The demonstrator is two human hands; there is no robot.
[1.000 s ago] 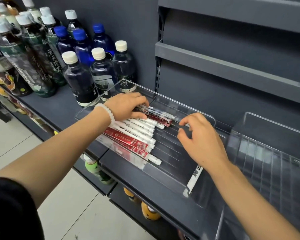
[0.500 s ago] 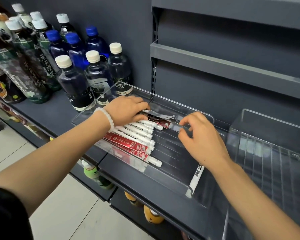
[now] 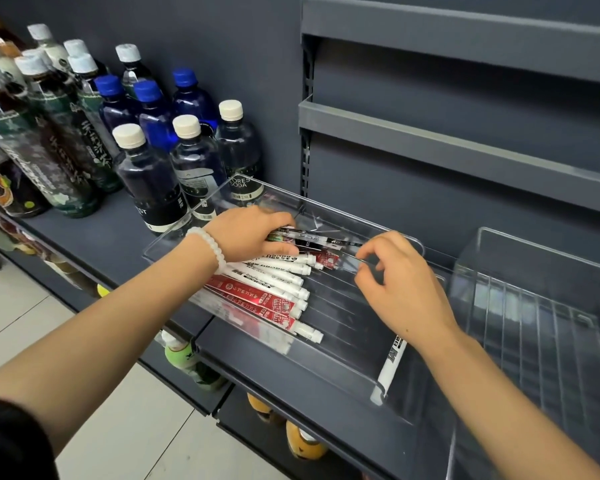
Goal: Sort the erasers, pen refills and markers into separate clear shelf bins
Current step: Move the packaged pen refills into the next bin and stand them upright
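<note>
Left hand (image 3: pixel 253 233) inside the clear bin (image 3: pixel 400 237) at its 11 o'clock corner, fingers curled around a bundle of pen refills (image 3: pixel 321 241) in dark and clear sleeves, thumb pressed on the topmost white marker below. Right hand (image 3: pixel 400 285) at the bin's 2 o'clock side, fingers curled, thumb and forefinger pinching the free end of the same refill bundle (exact contact partly hidden by glare on the plastic). Row of white markers (image 3: pixel 274 275) lying side by side on the bin floor, caps pointing toward 3 o'clock, running from under the left hand down toward 6 o'clock; red-sleeved packs (image 3: pixel 257 299) nearest the front wall. One red pack (image 3: pixel 328 259) lying between the two hands. Single white marker (image 3: pixel 390 365) wedged along the bin's right wall at 5 o'clock, partly under the right forearm. Second clear bin (image 3: pixel 534 306) just beside the first at 3 o'clock, ribbed floor visible. Bottles (image 3: pixel 146 174) standing on the grey shelf (image 3: pixel 94 233) from 9 to 11 o'clock, touching the bin's back-left wall. White bead bracelet (image 3: pixel 207 244) on the left wrist.
</note>
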